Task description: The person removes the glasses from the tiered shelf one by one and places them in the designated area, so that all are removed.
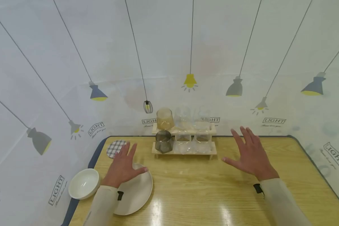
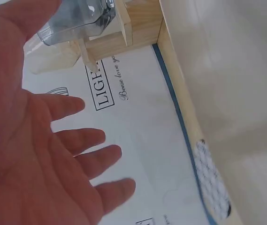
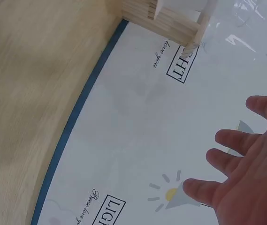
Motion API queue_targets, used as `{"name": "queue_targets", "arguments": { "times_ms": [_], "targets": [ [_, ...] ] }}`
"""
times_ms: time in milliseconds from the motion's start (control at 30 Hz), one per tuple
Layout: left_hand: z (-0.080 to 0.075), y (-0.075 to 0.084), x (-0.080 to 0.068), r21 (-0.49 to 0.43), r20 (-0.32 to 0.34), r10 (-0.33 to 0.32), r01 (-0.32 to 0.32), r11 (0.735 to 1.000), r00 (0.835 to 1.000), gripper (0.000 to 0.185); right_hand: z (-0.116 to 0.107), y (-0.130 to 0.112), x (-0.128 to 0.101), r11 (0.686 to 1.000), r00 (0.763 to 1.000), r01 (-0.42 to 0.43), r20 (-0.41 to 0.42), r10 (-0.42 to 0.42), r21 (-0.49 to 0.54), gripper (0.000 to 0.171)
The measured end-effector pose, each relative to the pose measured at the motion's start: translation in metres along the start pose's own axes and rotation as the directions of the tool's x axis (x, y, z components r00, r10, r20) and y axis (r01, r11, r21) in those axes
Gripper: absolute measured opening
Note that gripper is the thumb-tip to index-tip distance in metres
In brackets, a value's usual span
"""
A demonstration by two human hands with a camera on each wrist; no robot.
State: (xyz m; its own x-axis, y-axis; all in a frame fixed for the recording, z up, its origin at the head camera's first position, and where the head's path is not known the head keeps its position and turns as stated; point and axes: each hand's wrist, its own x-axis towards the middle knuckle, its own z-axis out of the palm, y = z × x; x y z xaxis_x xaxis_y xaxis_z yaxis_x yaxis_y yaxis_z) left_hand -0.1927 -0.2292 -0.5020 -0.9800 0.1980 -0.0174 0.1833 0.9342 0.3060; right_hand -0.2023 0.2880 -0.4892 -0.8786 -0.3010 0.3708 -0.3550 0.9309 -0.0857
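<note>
1. Left hand (image 1: 122, 166): flat, fingers spread and straight, holding nothing. It hovers over or rests on the 11 o'clock rim of the plate; contact cannot be confirmed from the head view. In the left wrist view the open palm (image 2: 27, 154) fills the frame's 8 o'clock area.
2. Right hand (image 1: 250, 153): flat, fingers splayed, empty, over bare tabletop at 3 o'clock of the rack and well apart from it. In the right wrist view the fingertips (image 3: 227, 140) show against the printed backdrop.
3. Cream plate (image 1: 138, 191): on the wooden table (image 1: 203, 191), at 7 o'clock of the rack, partly under the left wrist.
4. White bowl (image 1: 83, 183): just beside the plate at its 9 o'clock, at the table's left edge.
5. Checked coaster (image 1: 115, 147): round, at 12 o'clock of the left hand, fingertips near its edge.
6. Two-tier wooden rack (image 1: 184, 150): at the table's far edge, centre.
   - Upper shelf: amber glass (image 1: 165, 118) at left, clear glasses beside it.
   - Lower shelf: smoky grey glass (image 1: 164, 141) at left, clear glasses (image 1: 201, 142) to its right.
7. Backdrop (image 1: 169, 47): white sheet printed with pendant lamps and "LIGHT" labels, behind and around the table.
</note>
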Motion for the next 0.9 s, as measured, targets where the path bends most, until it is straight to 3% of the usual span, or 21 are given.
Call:
{"name": "queue_targets", "arguments": {
  "times_ms": [167,367,600,767,900],
  "targets": [
    [0.006,-0.001,0.013,-0.187,0.005,0.054,-0.052,0.981,0.999,0.105,-0.004,-0.003,0.013,0.991,1.0,-0.026,-0.006,0.027,0.128,0.11],
    [0.016,-0.005,0.033,-0.351,-0.002,0.116,-0.11,0.93,0.993,0.084,-0.002,-0.007,0.033,0.963,0.999,-0.048,0.013,0.047,0.264,0.097],
    [0.025,-0.007,0.051,-0.567,0.067,0.1,-0.044,0.822,0.993,0.071,0.005,-0.014,0.061,0.904,0.996,-0.086,0.059,0.067,0.418,0.088],
    [0.031,-0.008,0.065,-0.618,0.106,0.03,0.042,0.785,0.994,0.069,0.011,-0.021,0.083,0.826,0.987,-0.16,0.102,0.124,0.541,0.087],
    [0.035,-0.007,0.075,-0.671,0.142,-0.003,0.099,0.734,0.99,0.067,0.018,-0.024,0.1,0.775,0.983,-0.184,0.117,0.143,0.604,0.088]
  ]
}}
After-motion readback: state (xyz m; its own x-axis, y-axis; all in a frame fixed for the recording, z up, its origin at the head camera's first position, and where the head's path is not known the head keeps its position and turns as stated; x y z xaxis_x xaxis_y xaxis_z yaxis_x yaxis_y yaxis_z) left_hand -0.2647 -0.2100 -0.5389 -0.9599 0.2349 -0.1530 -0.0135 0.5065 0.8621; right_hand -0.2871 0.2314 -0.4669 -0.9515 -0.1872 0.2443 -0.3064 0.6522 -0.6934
